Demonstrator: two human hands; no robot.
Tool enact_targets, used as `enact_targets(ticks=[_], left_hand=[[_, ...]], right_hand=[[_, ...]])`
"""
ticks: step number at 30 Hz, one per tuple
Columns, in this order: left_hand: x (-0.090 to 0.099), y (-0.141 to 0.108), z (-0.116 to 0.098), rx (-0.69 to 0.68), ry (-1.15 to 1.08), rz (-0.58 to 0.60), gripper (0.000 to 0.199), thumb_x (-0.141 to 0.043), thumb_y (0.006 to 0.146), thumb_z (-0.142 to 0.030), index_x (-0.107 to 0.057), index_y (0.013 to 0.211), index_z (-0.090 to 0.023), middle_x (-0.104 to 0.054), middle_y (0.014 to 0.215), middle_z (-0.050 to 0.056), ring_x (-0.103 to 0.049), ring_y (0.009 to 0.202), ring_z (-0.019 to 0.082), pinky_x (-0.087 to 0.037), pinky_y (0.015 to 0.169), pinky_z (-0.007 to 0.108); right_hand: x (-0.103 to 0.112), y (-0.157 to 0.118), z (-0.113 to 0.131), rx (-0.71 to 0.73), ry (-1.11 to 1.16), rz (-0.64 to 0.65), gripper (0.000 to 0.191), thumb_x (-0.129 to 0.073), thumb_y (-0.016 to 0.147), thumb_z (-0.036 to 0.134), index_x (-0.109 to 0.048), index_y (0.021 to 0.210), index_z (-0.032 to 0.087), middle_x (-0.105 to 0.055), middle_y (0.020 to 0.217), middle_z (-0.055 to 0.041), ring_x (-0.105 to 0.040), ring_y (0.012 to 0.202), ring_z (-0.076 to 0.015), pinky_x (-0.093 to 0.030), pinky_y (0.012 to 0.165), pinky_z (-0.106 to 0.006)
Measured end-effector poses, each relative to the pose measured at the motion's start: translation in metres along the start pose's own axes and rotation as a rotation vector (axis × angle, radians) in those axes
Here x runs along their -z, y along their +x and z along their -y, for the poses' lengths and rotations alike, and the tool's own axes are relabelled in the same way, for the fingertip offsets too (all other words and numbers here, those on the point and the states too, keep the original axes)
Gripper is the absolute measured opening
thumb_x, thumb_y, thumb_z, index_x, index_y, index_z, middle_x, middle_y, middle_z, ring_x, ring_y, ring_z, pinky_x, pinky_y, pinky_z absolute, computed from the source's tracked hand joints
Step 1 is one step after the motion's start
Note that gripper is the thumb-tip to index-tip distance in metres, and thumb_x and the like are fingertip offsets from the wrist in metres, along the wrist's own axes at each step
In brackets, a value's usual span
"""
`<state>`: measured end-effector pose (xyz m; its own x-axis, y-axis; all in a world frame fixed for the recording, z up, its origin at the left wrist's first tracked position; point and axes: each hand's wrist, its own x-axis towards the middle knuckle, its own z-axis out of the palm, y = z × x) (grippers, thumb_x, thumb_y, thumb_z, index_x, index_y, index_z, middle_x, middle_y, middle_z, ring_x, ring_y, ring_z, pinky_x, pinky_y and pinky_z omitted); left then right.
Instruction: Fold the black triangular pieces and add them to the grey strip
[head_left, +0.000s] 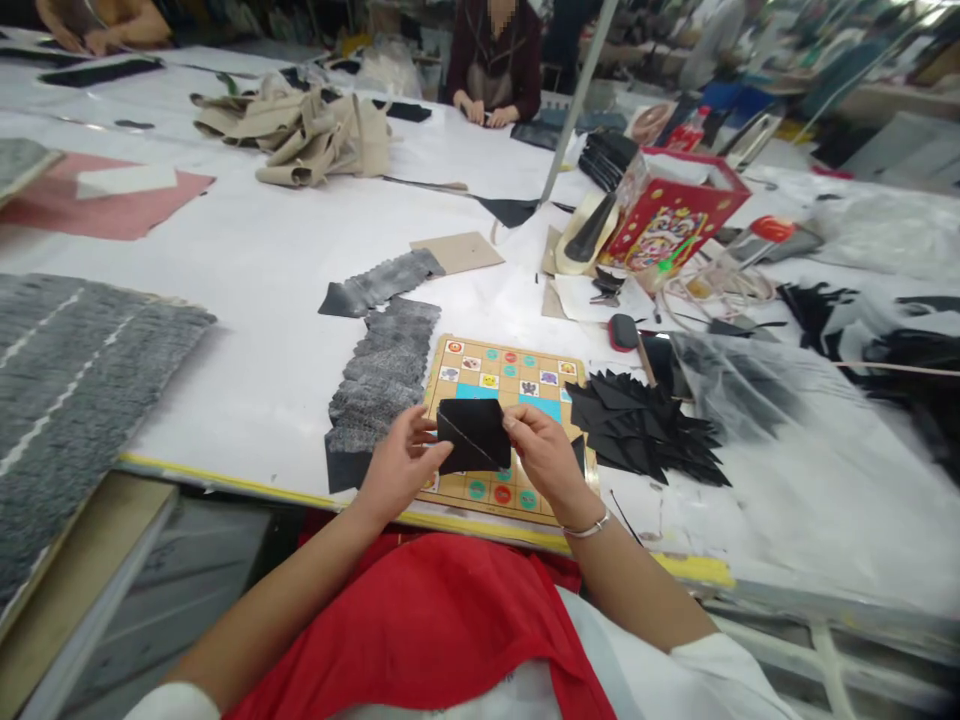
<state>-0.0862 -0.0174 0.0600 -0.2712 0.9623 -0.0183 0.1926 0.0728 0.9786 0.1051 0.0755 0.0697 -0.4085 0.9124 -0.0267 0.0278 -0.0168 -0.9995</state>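
Between my two hands is a small black leather-like piece point(480, 425), held up and tilted, with a diagonal line across its face. My left hand point(401, 465) grips its left edge, the thumb lying along the lower left. The upper right corner is pinched between the fingers of my right hand point(544, 450). Beneath them lies a board-game sheet point(544, 375) with coloured pictures in squares, partly covered by the hands. Left of the sheet, overlapping grey-black pieces point(386, 370) form a long row. A pile of pointed black pieces point(645, 425) touches its right side.
A red gift box point(675, 205) stands at the right, near a tape roll point(589, 235), cables and a pole point(577, 100). Plastic film point(750, 390) covers the right. Grey stacked material point(82, 370) lies left, beige pieces point(300, 130) farther back. People sit across the table.
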Motion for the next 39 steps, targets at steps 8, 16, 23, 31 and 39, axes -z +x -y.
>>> enact_targets(ticks=[8,16,23,31,39], left_hand=[[-0.03,0.029,-0.015,0.031,0.229,0.212,0.029,-0.049,0.082,-0.042,-0.059,0.072,-0.017,-0.058,0.061,-0.002,-0.052,0.058,0.012,-0.039,0.052,0.022],[-0.036,0.037,-0.019,0.097,0.255,0.282,0.037,-0.041,0.083,-0.047,-0.049,0.06,-0.019,-0.048,0.05,-0.004,-0.047,0.047,0.012,-0.035,0.046,0.023],[-0.042,0.046,-0.031,0.012,0.399,0.316,0.036,-0.047,0.08,-0.045,-0.051,0.056,-0.019,-0.048,0.052,-0.003,-0.045,0.055,0.013,-0.033,0.052,0.023],[-0.055,0.048,-0.046,-0.069,0.299,0.356,0.038,-0.038,0.087,-0.046,-0.056,0.07,-0.017,-0.057,0.068,-0.001,-0.05,0.068,0.015,-0.04,0.065,0.026],[-0.048,0.065,-0.027,0.093,0.198,0.048,0.04,-0.037,0.085,-0.052,-0.043,0.06,-0.021,-0.039,0.045,-0.006,-0.038,0.04,0.009,-0.031,0.039,0.021]], right_hand=[[0.017,0.001,0.013,0.186,-0.334,0.062,0.034,-0.056,0.08,0.044,-0.058,0.105,0.021,-0.062,0.1,-0.0049,-0.057,0.087,-0.0177,-0.045,0.077,-0.031],[0.031,0.015,0.023,0.304,-0.358,-0.388,0.021,-0.052,0.085,0.037,-0.056,0.074,0.019,-0.056,0.068,0.0012,-0.051,0.064,-0.012,-0.041,0.063,-0.025],[0.054,0.022,0.025,0.355,-0.478,-0.07,0.037,-0.065,0.076,0.034,-0.053,0.108,0.019,-0.06,0.101,-0.0053,-0.056,0.088,-0.0155,-0.044,0.079,-0.03],[0.025,0.013,0.021,0.376,-0.56,0.054,0.017,-0.05,0.087,0.03,-0.052,0.073,0.02,-0.054,0.071,0.0013,-0.049,0.068,-0.012,-0.038,0.065,-0.024],[0.09,0.014,0.036,0.289,-0.336,-0.79,0.025,-0.05,0.087,0.04,-0.054,0.075,0.019,-0.051,0.067,0.0025,-0.046,0.064,-0.0121,-0.037,0.062,-0.025]])
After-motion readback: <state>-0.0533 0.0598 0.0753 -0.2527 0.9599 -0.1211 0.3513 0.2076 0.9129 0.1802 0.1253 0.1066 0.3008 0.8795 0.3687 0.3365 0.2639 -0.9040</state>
